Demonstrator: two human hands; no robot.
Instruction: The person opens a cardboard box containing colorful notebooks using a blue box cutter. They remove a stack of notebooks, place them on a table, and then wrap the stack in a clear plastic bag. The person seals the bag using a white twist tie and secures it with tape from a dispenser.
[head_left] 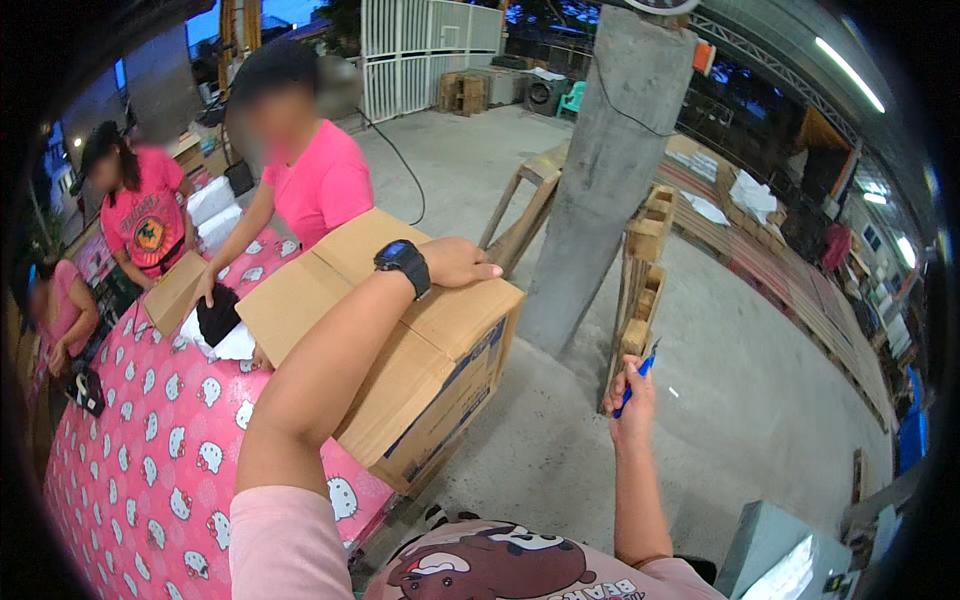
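A large brown cardboard box (425, 350) with dark blue printing on its side is tilted at the right edge of the table, with a flap (290, 305) raised toward the left. Across its top reaches my left arm, which wears a black watch (402, 264). My left hand (455, 262) grips the box's far right edge, its thumb along the edge and its other fingers mostly hidden. Away from the box, out to the right, my right hand (632, 400) is closed around a blue cutter knife (637, 380), its tip pointing up.
A pink patterned cloth covers the table (150, 470) on the left. Across it, a co-worker in pink (325, 185) handles a black item (217, 316) in white paper; two others stand farther left. A concrete pillar (610, 160) and wooden pallets (640, 270) stand ahead.
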